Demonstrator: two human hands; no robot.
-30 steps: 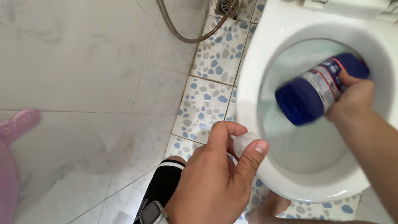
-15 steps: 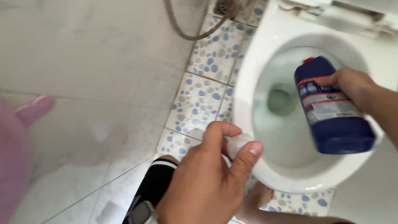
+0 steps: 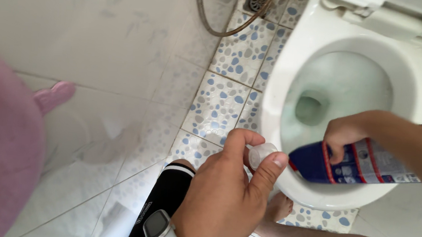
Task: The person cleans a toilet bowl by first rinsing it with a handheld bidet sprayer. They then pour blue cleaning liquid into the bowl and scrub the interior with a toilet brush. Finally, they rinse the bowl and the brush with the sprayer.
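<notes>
Our right hand (image 3: 344, 138) has swung the blue cleaner bottle (image 3: 354, 166) down to the near rim of the toilet bowl (image 3: 279, 89), nozzle tipped inward and gripped tight, while our left hand (image 3: 224, 196) pinches its clear cap (image 3: 260, 154) just outside that rim.

one bottle (image 3: 354, 166), one cap (image 3: 260, 154), perhaps
</notes>
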